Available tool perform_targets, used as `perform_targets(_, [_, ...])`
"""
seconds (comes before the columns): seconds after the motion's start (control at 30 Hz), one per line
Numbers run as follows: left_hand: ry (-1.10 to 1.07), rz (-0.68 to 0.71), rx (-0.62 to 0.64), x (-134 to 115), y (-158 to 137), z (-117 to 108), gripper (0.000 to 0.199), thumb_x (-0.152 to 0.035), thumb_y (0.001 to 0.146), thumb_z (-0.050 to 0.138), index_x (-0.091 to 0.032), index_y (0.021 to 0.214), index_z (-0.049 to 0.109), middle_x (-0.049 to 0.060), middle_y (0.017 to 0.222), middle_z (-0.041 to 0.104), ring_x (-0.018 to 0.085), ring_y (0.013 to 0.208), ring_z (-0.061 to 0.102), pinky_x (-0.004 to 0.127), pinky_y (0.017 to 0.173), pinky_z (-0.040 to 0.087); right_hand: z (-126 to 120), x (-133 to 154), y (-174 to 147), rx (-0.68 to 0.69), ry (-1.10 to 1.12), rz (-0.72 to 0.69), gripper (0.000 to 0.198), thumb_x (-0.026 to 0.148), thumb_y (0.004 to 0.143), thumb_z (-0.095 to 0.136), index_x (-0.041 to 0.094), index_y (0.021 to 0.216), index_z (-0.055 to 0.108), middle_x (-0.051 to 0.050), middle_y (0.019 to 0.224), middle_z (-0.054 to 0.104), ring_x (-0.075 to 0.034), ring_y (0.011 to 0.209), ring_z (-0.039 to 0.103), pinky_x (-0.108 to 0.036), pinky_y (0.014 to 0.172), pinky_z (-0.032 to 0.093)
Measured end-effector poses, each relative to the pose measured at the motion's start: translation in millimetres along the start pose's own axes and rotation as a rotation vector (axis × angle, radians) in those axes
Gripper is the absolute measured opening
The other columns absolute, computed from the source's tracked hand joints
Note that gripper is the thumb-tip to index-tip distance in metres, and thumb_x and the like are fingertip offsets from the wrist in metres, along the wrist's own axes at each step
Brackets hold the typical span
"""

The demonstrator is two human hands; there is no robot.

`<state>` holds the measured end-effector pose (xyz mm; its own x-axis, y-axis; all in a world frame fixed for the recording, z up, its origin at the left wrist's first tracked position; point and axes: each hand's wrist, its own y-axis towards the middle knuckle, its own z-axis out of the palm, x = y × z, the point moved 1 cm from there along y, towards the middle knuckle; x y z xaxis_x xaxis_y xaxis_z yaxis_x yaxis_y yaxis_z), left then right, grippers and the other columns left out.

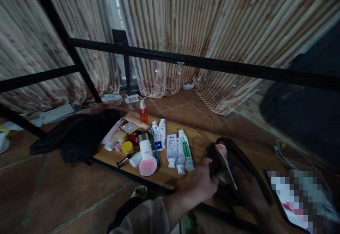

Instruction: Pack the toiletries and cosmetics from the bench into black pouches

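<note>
A black pouch lies open on the right part of the wooden board. My left hand is closed on the pouch's near left edge, thumb toward the opening. My right hand is at the opening from the right, its fingers in shadow and partly hidden, so its grip is unclear. Between the hands a long pinkish item sticks up in the pouch; its kind does not show. Left of my left hand lie a green-and-white tube, a lilac-and-white tube and another pale tube.
Farther left stand or lie a red pump bottle, a white bottle, a pink round item, a yellow-lidded jar and other toiletries. Dark cloth covers the board's left end. A black metal rail crosses before curtains.
</note>
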<state>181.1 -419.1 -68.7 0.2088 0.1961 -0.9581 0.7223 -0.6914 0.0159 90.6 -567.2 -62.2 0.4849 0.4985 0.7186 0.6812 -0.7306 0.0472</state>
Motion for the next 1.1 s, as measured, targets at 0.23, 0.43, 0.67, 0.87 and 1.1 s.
perform_targets(0.23, [0.034, 0.027, 0.014, -4, 6, -4, 0.049, -0.004, 0.070, 0.048, -0.016, 0.117, 0.047, 0.011, 0.104, 0.066, 0.023, 0.096, 0.063, 0.036, 0.087, 0.048, 3, 20, 1, -0.013, 0.201, 0.065, 0.055, 0.042, 0.085, 0.037, 0.008, 0.124, 0.055, -0.016, 0.123, 0.061, -0.028, 0.116, 0.055, -0.039, 0.097, 0.043])
perform_targets(0.43, [0.032, 0.037, -0.007, 0, 7, -3, 0.049, -0.003, 0.070, 0.049, -0.016, 0.117, 0.047, 0.011, 0.105, 0.066, 0.022, 0.097, 0.063, 0.036, 0.089, 0.047, 2, 19, -1, -0.014, 0.196, 0.062, 0.053, 0.043, 0.086, 0.037, 0.005, 0.116, 0.060, -0.018, 0.115, 0.064, -0.028, 0.110, 0.058, -0.039, 0.097, 0.042])
perform_targets(0.67, [0.020, 0.015, 0.006, -6, 8, -4, 0.049, -0.004, 0.071, 0.048, -0.016, 0.118, 0.046, 0.010, 0.107, 0.065, 0.020, 0.099, 0.062, 0.032, 0.089, 0.047, 4, 20, -3, 0.012, 0.202, -0.037, 0.056, 0.052, 0.087, 0.039, 0.010, 0.118, 0.059, -0.016, 0.117, 0.064, -0.028, 0.113, 0.057, -0.042, 0.099, 0.040])
perform_targets(0.87, [0.038, -0.006, 0.032, -9, 7, -5, 0.047, -0.006, 0.073, 0.047, -0.017, 0.119, 0.045, 0.007, 0.099, 0.066, 0.018, 0.088, 0.064, 0.030, 0.081, 0.049, 8, 21, 1, 0.073, 0.189, -0.004, 0.055, 0.042, 0.075, 0.062, 0.014, 0.121, 0.056, -0.012, 0.111, 0.067, -0.026, 0.102, 0.063, -0.040, 0.091, 0.047])
perform_targets(1.1, [0.023, 0.023, 0.041, -8, 8, -5, 0.048, -0.006, 0.073, 0.048, -0.018, 0.119, 0.044, 0.006, 0.103, 0.066, 0.017, 0.093, 0.063, 0.029, 0.086, 0.047, -4, 27, 17, 0.171, 0.050, -0.009, 0.043, 0.024, 0.079, 0.045, 0.018, 0.121, 0.057, -0.006, 0.104, 0.069, -0.022, 0.095, 0.064, -0.035, 0.086, 0.048])
